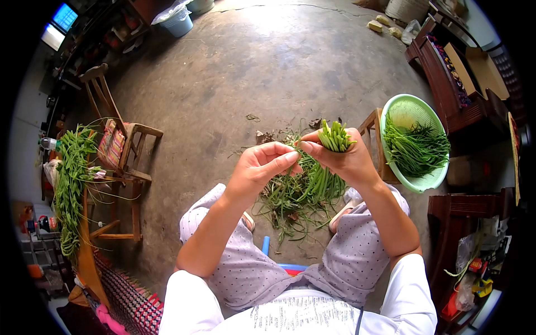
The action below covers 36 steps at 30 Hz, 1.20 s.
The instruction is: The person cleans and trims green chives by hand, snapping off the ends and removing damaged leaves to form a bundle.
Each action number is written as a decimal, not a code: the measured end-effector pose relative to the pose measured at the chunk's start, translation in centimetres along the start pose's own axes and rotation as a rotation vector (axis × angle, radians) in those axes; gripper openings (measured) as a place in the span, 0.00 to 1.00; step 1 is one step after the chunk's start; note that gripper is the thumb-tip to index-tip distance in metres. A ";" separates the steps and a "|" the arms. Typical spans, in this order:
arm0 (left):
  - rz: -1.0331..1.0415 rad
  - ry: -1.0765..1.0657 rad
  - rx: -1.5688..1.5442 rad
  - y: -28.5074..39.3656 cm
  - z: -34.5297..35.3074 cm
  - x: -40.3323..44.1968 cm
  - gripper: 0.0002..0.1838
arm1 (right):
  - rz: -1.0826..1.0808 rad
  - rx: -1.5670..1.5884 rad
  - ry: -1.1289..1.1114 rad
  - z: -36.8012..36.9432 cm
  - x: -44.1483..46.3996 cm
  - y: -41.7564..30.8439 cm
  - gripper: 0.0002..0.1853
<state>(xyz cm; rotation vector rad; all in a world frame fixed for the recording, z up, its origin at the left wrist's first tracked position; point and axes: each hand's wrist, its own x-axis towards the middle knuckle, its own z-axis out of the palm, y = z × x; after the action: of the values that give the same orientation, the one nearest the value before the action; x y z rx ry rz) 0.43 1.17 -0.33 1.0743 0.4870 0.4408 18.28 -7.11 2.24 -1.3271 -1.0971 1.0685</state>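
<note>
Head view: right hand (347, 158) wraps a bundle of slender green stems (335, 137), likely keeping ends together, while left hand (268, 164) presses thumb to forefinger, contents unclear.

No text can be read. Below the right hand (354, 159)'s grip, the shirt (296, 314) bears print too small to read.

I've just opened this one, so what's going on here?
A seated person is handling green stems over the floor. The right hand grips a bunch of stems; the left hand has its thumb and forefinger pinched together near the right thumb, though any strand between them is too small to make out. A loose pile of greens lies between the feet, and a pale green basket to the right holds more greens.
</note>
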 end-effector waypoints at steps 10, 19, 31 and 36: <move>-0.004 -0.042 0.003 -0.2 -0.2 0.1 0.12 | -0.023 -0.014 0.030 -0.1 -0.1 0.1 0.09; 0.009 -0.034 -0.067 0.0 0.0 0.0 0.09 | -0.102 -0.207 0.117 -0.4 0.2 0.7 0.09; 0.008 -0.029 0.017 0.2 0.2 0.5 0.13 | 0.038 0.091 -0.026 0.3 0.0 0.0 0.13; 0.065 0.153 0.265 -0.6 -1.5 1.6 0.11 | 0.152 0.191 0.127 -1.0 0.5 -0.2 0.13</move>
<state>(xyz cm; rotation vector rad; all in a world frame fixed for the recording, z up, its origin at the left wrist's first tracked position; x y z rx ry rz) 0.91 2.87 -1.75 1.3204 0.6607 0.5283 19.37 -6.81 2.53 -1.3204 -0.7897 1.1530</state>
